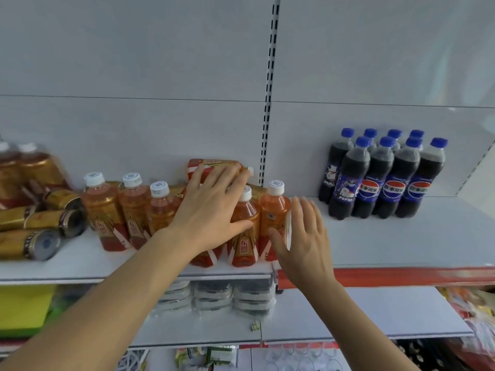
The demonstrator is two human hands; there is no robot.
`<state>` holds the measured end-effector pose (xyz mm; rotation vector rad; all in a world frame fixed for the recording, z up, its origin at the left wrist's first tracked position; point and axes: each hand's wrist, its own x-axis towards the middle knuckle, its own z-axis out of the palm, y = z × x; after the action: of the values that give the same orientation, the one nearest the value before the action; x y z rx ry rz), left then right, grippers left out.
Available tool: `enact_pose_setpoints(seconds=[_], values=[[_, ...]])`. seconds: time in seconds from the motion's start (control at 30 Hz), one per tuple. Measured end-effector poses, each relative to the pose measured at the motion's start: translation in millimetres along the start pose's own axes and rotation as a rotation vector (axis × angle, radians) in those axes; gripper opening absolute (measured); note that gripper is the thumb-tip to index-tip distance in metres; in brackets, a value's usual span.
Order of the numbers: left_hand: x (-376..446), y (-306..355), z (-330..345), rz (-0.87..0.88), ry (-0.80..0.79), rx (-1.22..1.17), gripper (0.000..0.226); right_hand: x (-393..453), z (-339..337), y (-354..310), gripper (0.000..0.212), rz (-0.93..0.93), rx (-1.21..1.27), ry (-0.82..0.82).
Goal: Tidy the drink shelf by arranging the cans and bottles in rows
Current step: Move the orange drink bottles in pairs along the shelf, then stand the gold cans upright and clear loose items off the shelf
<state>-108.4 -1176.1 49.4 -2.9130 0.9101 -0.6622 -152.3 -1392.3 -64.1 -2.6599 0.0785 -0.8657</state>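
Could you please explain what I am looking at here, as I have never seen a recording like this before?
There is no machine here: a person wears a camera on the head, so the single picture looks forward and down at their own two bare hands in front of a shop shelf. The left hand lies with straight fingers over a row of orange tea bottles, and the right hand, also flat, touches the side of the end bottle. Neither hand grips anything. One more bottle lies on its side behind the row. To the left, gold cans lie tipped over. To the right, cola bottles with blue caps stand in neat rows.
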Motion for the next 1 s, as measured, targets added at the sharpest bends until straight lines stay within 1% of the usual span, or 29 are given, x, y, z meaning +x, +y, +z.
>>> enact_pose_setpoints(seconds=[0.07, 0.17, 0.33, 0.53, 0.63, 0.77, 1.0], values=[[-8.8, -1.0, -2.4, -0.033, 0.054, 0.011, 0.093, -2.4, -7.6, -10.0, 0.078, -0.020, -0.055, 0.036], [-24.8, -3.8, -2.8, -0.081, 0.104, 0.042, 0.085, -6.8, -15.4, -25.9, 0.078, -0.086, -0.123, 0.083], [-59.5, -22.2, -6.6, -0.166, 0.140, 0.084, 0.084, -11.0, -21.7, -63.5, 0.073, -0.179, -0.149, 0.141], [-124.4, -78.3, -16.7, -0.238, 0.141, 0.110, 0.079, -29.0, -8.1, -137.6, 0.074, -0.254, -0.127, 0.149], [-164.4, -115.7, -23.0, -0.275, 0.156, 0.114, 0.077, -43.0, 4.7, -185.4, 0.073, -0.302, -0.125, 0.133], [-221.1, -164.4, -27.4, -0.336, 0.158, 0.125, 0.077, -63.2, 25.8, -251.3, 0.074, -0.358, -0.145, 0.072], [-308.1, -241.6, -32.0, -0.480, 0.105, 0.165, 0.079, -83.5, 67.7, -357.3, 0.079, -0.460, -0.113, -0.039]])
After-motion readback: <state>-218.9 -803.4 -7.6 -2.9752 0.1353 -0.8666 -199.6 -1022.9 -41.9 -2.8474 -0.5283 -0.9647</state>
